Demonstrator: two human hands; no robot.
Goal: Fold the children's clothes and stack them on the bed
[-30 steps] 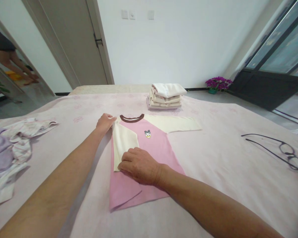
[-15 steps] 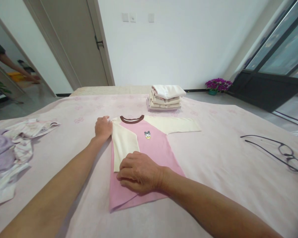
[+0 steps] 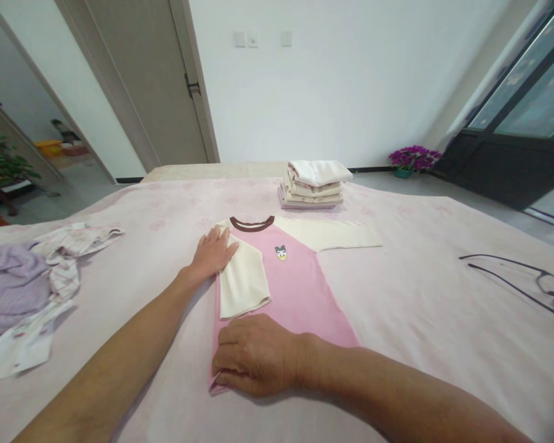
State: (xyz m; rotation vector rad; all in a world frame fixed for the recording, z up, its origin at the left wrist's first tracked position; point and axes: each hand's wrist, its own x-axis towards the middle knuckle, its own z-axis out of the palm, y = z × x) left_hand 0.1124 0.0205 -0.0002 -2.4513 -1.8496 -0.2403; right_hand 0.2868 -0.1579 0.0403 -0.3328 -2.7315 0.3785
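Observation:
A pink long-sleeved shirt [image 3: 305,283] lies flat on the bed, with cream sleeves, a brown collar and a small duck face on the chest. Its left-hand sleeve [image 3: 242,280] is folded down across the front, while the other sleeve [image 3: 341,234] stretches out to the right. My left hand [image 3: 213,251] rests open on the folded shoulder, fingers spread over the cloth. Lower down, my right hand [image 3: 258,355] has its fingers curled on the shirt's bottom left corner, pinching the hem; the fingertips are partly hidden.
Behind the shirt stands a stack of folded clothes [image 3: 316,183]. Rumpled purple and white clothes [image 3: 16,286] lie at the left. Black-framed glasses [image 3: 526,283] sit on the pink bedsheet [image 3: 410,295] at the right. Purple flowers [image 3: 414,159] stand on the floor beyond.
My right hand has moved from the folded sleeve's cuff down to the hem corner. My left hand has spread flat over the shoulder. The person at far left has left the view.

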